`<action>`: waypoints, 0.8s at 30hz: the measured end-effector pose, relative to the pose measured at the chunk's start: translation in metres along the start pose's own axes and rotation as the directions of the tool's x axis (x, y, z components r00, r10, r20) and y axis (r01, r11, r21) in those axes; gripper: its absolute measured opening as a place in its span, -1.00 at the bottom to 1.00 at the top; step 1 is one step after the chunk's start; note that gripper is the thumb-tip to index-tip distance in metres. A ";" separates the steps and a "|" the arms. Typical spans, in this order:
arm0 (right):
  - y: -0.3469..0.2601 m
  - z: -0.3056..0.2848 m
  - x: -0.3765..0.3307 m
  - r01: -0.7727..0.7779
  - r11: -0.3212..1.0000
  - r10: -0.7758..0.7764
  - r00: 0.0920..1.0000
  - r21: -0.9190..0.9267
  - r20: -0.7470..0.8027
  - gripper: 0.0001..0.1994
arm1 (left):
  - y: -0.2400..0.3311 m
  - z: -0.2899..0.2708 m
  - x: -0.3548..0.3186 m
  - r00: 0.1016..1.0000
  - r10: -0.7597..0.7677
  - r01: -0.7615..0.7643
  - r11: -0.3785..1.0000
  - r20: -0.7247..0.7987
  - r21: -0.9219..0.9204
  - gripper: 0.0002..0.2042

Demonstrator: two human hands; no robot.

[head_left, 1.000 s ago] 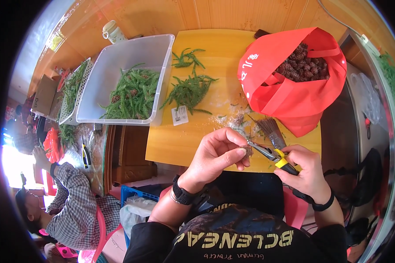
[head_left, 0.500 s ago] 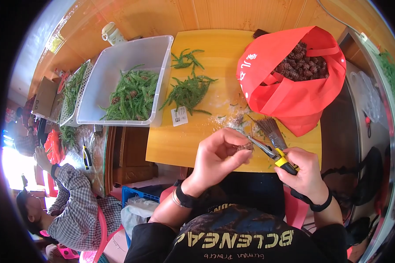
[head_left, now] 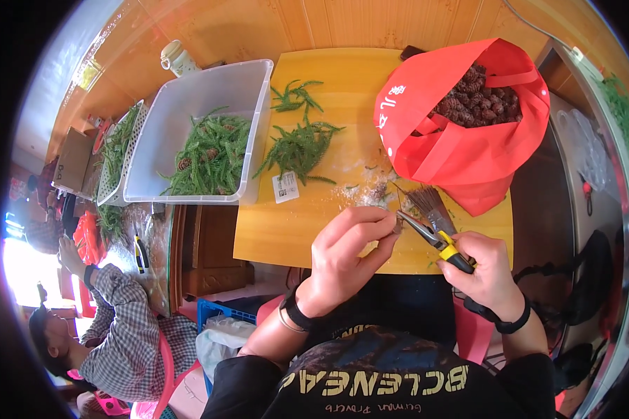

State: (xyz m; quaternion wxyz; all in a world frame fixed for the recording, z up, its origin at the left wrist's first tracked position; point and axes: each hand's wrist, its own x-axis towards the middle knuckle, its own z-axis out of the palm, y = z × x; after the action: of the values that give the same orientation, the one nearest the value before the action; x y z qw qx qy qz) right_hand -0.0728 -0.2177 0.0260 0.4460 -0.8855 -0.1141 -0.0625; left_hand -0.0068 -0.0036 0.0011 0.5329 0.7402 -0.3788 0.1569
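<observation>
My left hand (head_left: 351,248) is closed, its fingertips pinching a small brown pine cone (head_left: 398,225) that the fingers mostly hide. In my right hand (head_left: 483,269) is a pair of long-nosed pliers (head_left: 437,241) with yellow and black handles. The plier tips reach up to the cone at my left fingertips; whether they grip a wire there I cannot tell. Just beyond the pliers a bundle of thin brown wires (head_left: 428,202) lies on the yellow table (head_left: 342,77). Green artificial sprigs (head_left: 300,148) lie farther left, beside a white label (head_left: 285,187).
A red bag (head_left: 426,98) full of pine cones (head_left: 479,101) stands at the far right. To the left is a clear plastic tub (head_left: 154,140) with green sprigs. A person in a checked shirt (head_left: 122,321) sits at the left, near another pair of pliers (head_left: 141,253).
My left hand has turned and its fingers have closed further over the pine cone, which now shows less. The right hand with the pliers has hardly moved.
</observation>
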 end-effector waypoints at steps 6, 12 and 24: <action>0.002 -0.006 0.002 0.021 0.999 -0.021 1.000 -0.031 0.016 -0.76 | 0.000 -0.005 0.003 0.739 -0.545 0.569 0.190 0.397 -0.800 -0.80; 0.001 -0.007 0.003 0.014 0.999 -0.013 0.999 -0.042 0.033 -0.75 | 0.001 0.001 0.003 1.000 0.030 -0.029 0.995 -0.005 0.090 -0.66; -0.002 -0.006 0.004 0.047 0.994 -0.045 0.999 -0.095 0.025 -0.75 | 0.002 0.005 -0.003 0.920 -0.392 0.368 0.873 -0.011 -0.319 -0.80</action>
State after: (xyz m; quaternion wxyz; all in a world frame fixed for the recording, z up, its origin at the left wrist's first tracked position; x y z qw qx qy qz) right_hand -0.0695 -0.2208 0.0317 0.4004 -0.9036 -0.1364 -0.0679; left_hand -0.0111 -0.0070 -0.0010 0.6769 0.7005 -0.2256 0.0154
